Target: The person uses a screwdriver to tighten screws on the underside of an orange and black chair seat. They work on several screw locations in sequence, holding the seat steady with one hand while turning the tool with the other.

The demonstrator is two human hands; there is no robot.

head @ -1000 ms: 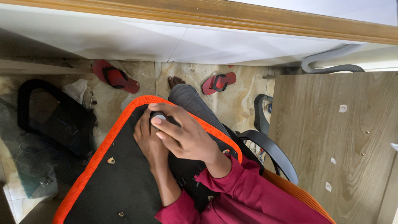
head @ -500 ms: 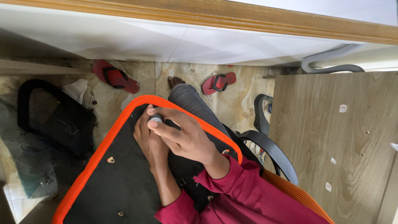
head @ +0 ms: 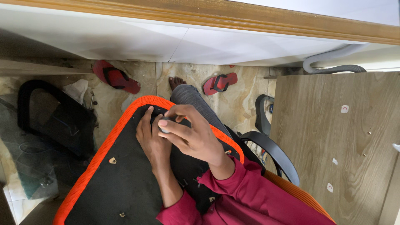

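your right hand (head: 193, 135) is curled nearly closed, thumb and fingers pinching a small round dark knob (head: 165, 123) on the underside of the chair seat (head: 121, 183), while your left hand (head: 151, 137) lies flat and open just beneath it, palm on the seat and fingertips beside the knob. the seat is a flat black panel with a rounded, ribbed orange mesh rim, resting across your lap. beyond it lie two red sandals (head: 116, 77) on the mottled stone floor, a curved black armrest (head: 273, 152) and a wood-grain board (head: 333, 141) to your right.

Both hands (head: 175, 135) on black-orange chair seat (head: 108, 183).
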